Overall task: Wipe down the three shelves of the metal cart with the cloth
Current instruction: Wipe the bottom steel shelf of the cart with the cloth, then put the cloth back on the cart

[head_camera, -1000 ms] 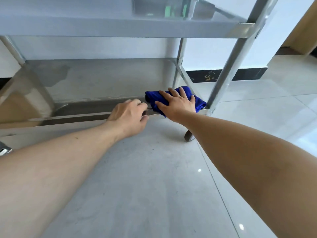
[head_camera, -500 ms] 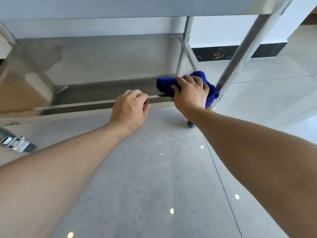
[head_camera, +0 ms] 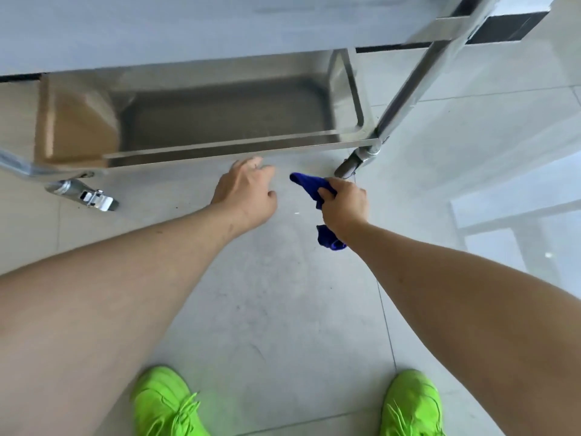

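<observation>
The right hand (head_camera: 345, 205) is now clear of the cart, closed in a fist around the blue cloth (head_camera: 309, 185), which is bunched in the grip with 1 end sticking out toward the cart and another hanging below the wrist. Half a second ago that hand was pressing the cloth onto the front right corner of the bottom shelf (head_camera: 220, 121); now cloth and hand hang over the floor tiles (head_camera: 283, 309), just in front of the shelf's front rim and near the front right caster (head_camera: 355, 163). The left hand (head_camera: 246, 191) has let go of the front rim it was steadying; it hovers open, fingers loosely spread, holding nothing, just below the middle of that rim. The view has also tipped down and back, so 2 bright green shoes (head_camera: 163, 404) appear at the bottom edge and the shelf above reads as a broad grey band across the top.

With both hands off the metal and the person seemingly rising, the wipe of the bottom shelf looks finished. If the upper 2 shelves are already done, the task is probably complete; these pictures cannot confirm that. The shelf surface shows no obvious streaks, though motion blur hides fine detail.
</observation>
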`<state>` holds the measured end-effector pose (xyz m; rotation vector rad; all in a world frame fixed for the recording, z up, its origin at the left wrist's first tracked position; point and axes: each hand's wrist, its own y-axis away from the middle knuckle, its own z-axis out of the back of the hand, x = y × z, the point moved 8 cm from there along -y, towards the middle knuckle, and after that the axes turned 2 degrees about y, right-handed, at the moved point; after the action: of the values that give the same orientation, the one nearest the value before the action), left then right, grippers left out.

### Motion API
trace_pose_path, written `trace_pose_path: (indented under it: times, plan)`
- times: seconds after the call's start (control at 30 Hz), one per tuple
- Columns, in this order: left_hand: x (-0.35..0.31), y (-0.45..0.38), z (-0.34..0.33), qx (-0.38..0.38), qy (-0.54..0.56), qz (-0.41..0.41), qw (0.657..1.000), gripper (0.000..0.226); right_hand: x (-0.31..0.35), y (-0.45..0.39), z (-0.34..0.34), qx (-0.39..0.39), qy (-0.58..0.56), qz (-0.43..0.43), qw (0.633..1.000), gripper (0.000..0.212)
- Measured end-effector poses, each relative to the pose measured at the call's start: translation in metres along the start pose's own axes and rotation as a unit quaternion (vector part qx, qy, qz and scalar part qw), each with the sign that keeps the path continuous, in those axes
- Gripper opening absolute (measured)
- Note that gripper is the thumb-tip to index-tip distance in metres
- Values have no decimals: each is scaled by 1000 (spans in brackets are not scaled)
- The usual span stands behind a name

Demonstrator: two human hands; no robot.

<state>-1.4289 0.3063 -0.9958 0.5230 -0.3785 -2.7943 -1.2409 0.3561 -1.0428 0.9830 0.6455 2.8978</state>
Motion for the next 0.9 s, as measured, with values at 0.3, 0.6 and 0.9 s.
trace_pose_path:
  times: [0.3, 0.6, 0.9]
  plan:
    - [-45, 79, 104, 59, -11, 50, 997, 40, 60, 98, 102, 81, 16, 0, 997, 28]
    - [-174, 153, 322, 22, 13, 47, 999, 46, 179, 183, 316, 69, -22, 35, 997, 27]
    - [-299, 200, 507, -69, 7, 28, 997, 52, 282, 249, 515, 13, -97, 123, 988, 25]
